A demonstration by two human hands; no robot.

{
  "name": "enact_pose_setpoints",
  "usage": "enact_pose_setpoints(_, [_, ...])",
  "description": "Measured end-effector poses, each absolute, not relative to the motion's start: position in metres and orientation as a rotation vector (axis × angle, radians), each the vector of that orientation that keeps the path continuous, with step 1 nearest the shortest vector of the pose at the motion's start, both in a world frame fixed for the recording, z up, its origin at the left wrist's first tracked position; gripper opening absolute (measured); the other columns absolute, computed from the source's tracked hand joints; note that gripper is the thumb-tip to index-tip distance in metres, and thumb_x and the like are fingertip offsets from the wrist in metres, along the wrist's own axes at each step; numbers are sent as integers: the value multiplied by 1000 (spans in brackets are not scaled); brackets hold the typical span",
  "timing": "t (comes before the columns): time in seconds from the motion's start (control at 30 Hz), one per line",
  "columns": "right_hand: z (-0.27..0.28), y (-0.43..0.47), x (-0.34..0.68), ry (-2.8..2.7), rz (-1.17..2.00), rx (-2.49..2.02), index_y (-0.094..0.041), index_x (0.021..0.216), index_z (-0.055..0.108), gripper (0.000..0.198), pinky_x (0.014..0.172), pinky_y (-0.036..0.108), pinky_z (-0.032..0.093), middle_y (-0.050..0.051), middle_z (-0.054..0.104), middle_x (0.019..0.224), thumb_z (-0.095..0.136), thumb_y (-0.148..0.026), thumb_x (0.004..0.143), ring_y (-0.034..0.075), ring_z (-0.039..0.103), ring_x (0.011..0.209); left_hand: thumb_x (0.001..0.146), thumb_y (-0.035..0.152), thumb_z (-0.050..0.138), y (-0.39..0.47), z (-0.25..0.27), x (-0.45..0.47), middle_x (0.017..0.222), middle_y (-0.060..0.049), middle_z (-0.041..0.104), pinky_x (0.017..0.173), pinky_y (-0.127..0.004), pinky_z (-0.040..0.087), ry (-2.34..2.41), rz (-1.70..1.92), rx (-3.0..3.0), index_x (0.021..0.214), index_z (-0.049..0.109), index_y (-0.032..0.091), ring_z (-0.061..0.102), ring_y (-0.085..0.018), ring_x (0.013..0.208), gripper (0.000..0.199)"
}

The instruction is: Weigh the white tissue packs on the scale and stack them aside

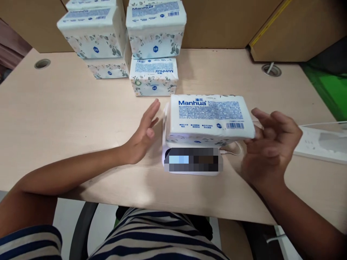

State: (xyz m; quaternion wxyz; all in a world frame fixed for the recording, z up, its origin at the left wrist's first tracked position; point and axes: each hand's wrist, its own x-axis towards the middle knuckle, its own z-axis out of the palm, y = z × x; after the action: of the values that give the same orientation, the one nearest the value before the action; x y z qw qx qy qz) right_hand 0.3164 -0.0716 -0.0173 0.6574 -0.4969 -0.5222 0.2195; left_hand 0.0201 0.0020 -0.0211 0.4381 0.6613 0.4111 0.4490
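Note:
A white tissue pack (210,113) with blue "Manhua" lettering rests on a white digital scale (165,144), whose lit display is blurred out. Left of the scale is my left hand (143,135), its fingers stretched out and apart from the pack. On the other side, my right hand (273,144) is raised with fingers spread and slightly bent, close by the pack's right end. Whether a right fingertip touches the pack I cannot tell. Neither hand grips anything.
Stacked tissue packs (154,41) stand at the back of the wooden desk (67,108), with a second stack (92,36) beside them. A white power strip (320,142) lies at the right, and a white cable (235,148) runs from the scale. Brown panels (217,25) border the back.

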Motion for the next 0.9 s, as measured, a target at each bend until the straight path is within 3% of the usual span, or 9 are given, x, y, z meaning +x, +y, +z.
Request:
enact_pose_setpoints(0.1, [-13,-69,320,-1056,576,-1206,-46,141,62,85,97,59,62,10,58,160,75,-93,71,41,67,136,89,98,48,8,-2,0,186,0,27,136,-65,34,881,1028,1629,161,50,40,21,-43,173,92])
enact_pose_setpoints(0.23, [-7,-66,325,-831,689,-1216,-41,133,63,88,105,60,59,10,58,159,74,-97,66,42,63,142,94,93,47,9,0,-7,185,0,30,137,-64,34,841,1044,1664,159,52,42,21,-41,173,83])
enact_pose_setpoints(0.4, [-13,-62,342,-752,753,-1208,-36,134,63,77,113,60,55,12,56,161,53,-94,84,42,60,149,94,94,45,9,-9,-3,185,2,28,138,-58,36,831,1040,1637,161,48,43,19,-38,174,84])
enact_pose_setpoints(0.5, [-19,-61,351,-748,767,-1204,-35,137,61,77,116,59,53,12,54,162,49,-92,87,40,59,151,88,100,47,11,-9,-3,184,1,30,137,-58,37,882,1034,1593,160,48,41,20,-41,173,93])
enact_pose_setpoints(0.9, [-9,-57,333,-580,714,-1142,-35,113,74,79,100,58,60,10,69,140,66,-101,68,38,68,135,103,87,27,21,-28,-9,185,1,22,132,-62,42,764,1058,1807,169,30,47,24,-39,172,77])
